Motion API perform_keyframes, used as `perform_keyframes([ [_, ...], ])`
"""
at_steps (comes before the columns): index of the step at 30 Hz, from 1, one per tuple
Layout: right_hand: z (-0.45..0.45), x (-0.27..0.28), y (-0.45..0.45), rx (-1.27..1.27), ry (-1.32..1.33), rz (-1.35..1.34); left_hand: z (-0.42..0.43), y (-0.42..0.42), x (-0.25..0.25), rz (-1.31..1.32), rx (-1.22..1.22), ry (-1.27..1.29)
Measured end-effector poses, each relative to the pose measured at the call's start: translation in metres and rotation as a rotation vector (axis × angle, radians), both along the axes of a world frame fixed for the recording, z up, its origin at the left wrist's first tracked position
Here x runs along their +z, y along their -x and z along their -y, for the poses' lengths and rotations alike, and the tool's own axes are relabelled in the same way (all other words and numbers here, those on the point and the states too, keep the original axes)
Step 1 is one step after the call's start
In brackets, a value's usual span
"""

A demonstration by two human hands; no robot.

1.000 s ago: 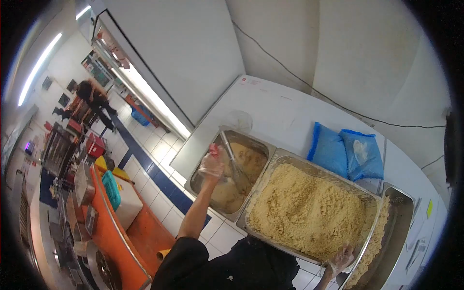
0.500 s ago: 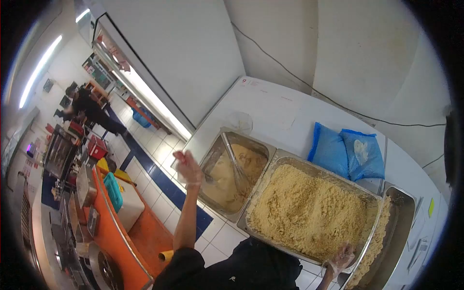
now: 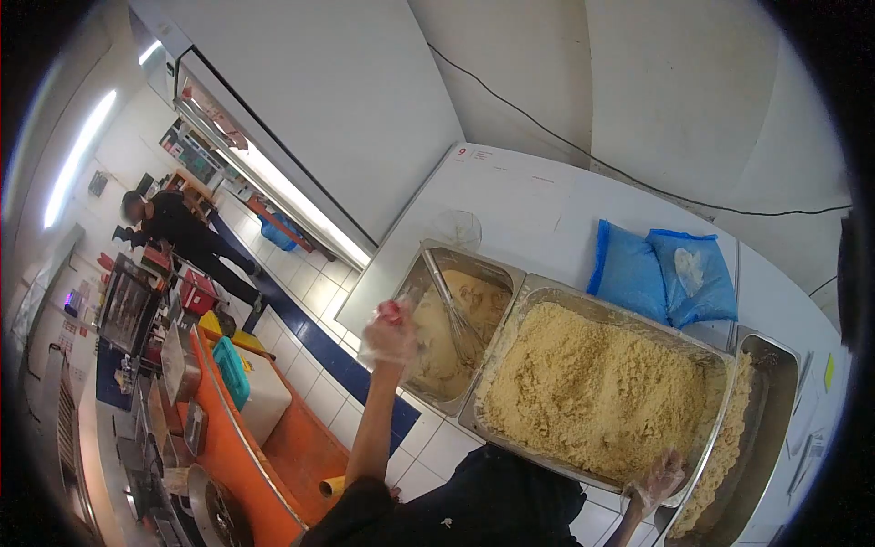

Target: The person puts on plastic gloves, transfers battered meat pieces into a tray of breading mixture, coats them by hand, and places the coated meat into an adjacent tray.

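My left hand [image 3: 390,335], in a clear plastic glove, is raised beside the near-left edge of the batter pan [image 3: 428,394]. Its fingers are curled closed, and something reddish shows at them that I cannot make out. Inside that pan, pale batter [image 3: 437,342] surrounds a leaning metal whisk [image 3: 453,308]. My right hand [image 3: 658,479], also gloved, touches the crumbs at the near right corner of the large steel tray [image 3: 556,470]. Its fingers are apart and hold nothing I can see. Yellowish breading crumbs [image 3: 592,392] fill this tray.
Two blue bags [image 3: 629,273] lie behind the crumb tray. At right is a narrow steel pan [image 3: 770,401] with crumbs along one side. A clear round lid or bowl [image 3: 456,230] sits behind the batter. An orange cart [image 3: 305,456] stands left; another person [image 3: 178,228] is farther off.
My left hand has moved right and slightly down, nearer the batter pan. My right hand stays at the tray's near corner. The view has shifted a little.
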State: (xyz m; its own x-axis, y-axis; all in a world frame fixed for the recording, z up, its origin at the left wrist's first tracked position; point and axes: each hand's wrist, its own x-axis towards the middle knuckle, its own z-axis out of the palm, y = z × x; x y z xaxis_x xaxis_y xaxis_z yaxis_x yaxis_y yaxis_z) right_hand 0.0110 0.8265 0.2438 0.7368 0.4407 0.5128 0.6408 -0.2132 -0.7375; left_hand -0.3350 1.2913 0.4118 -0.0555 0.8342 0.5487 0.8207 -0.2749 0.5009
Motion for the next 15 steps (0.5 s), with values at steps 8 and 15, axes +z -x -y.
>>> perform_keyframes([
  [8, 0.005, -0.009, -0.001, -0.264, -0.894, -1.113, -0.074, -0.008, -0.103, -0.163, -0.139, 0.126],
  [15, 0.014, -0.022, 0.001, -0.153, 0.112, -0.400, -0.070, 0.010, -0.042, 0.354, 0.094, -0.048],
])
